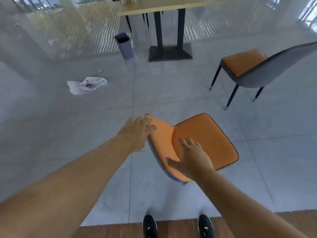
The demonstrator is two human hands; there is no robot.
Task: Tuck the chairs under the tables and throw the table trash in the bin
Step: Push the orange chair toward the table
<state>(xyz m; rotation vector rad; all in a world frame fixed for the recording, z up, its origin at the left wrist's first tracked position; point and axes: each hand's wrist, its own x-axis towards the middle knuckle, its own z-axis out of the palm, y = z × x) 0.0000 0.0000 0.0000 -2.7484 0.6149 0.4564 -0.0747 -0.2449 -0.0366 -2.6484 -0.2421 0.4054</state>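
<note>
An orange-cushioned chair (205, 140) with a grey shell stands right in front of me, its backrest towards me. My left hand (137, 131) curls over the backrest's top left corner. My right hand (190, 157) lies on the backrest's near edge, fingers spread. A second orange and grey chair (243, 66) stands out on the floor at the right, away from the wooden table (164, 6) at the top. A grey bin (124, 45) stands left of the table's black base. A white plastic bag (85, 85) lies on the floor to the left.
The table rests on two dark posts and a black base plate (169, 53). Thin chair legs show beyond the table. Small items sit on the tabletop's far edge, unclear. Grey floor tiles surround the chairs; a wooden strip with my black shoes (150, 225) is at the bottom.
</note>
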